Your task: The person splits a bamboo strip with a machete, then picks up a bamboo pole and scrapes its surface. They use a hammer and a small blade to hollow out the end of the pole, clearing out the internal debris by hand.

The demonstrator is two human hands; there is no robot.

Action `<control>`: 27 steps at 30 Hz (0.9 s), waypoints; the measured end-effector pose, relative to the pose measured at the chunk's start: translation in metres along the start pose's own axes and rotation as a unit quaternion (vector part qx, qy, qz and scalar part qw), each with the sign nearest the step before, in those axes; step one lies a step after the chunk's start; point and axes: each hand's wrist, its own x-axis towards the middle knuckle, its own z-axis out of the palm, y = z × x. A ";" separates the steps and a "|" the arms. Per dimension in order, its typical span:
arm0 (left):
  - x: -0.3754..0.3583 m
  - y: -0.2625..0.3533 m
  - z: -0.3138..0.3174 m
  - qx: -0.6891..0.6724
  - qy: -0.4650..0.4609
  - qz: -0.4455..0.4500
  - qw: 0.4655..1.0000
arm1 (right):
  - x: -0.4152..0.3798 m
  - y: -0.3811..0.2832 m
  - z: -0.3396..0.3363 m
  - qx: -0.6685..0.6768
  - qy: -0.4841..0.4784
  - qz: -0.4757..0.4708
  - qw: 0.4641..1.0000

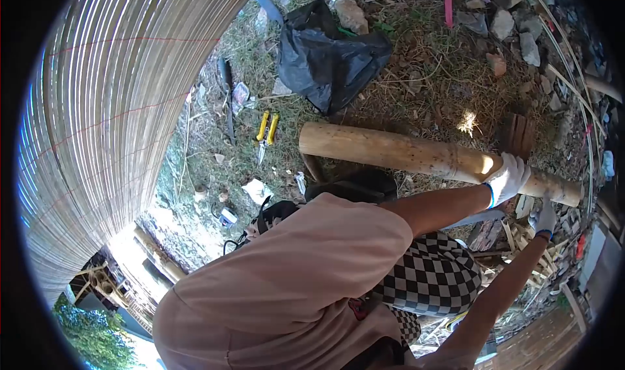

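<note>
A thick bamboo pole [384,150] lies across the view, its near end by a dark bucket-like object [355,186]. My left hand [510,177], in a white glove with a blue cuff, is wrapped over the pole toward its right end. My right hand [543,218], also gloved, is at the pole's lower side close to that end. Its fingers are blurred, so I cannot make out whether they grip anything. Split wood pieces [524,256] lie beneath my right arm.
Yellow-handled snips [266,134] lie on the grass, beside a long dark-handled tool [228,100]. A black plastic bag [332,54] sits above the pole. A slatted bamboo screen [124,90] rises at left. Stones [502,25] and thin strips litter the right side.
</note>
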 end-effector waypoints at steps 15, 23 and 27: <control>-0.169 -0.189 -0.094 -0.101 -0.125 -0.081 0.984 | 0.040 -0.040 0.038 0.098 0.038 -0.017 0.994; -0.279 -0.263 -0.144 -0.111 -0.178 -0.165 0.964 | 0.073 -0.050 0.020 -0.047 0.073 -0.013 0.996; -0.301 -0.281 -0.159 -0.126 -0.190 -0.198 0.953 | 0.033 -0.054 0.042 -0.176 0.194 -0.083 0.961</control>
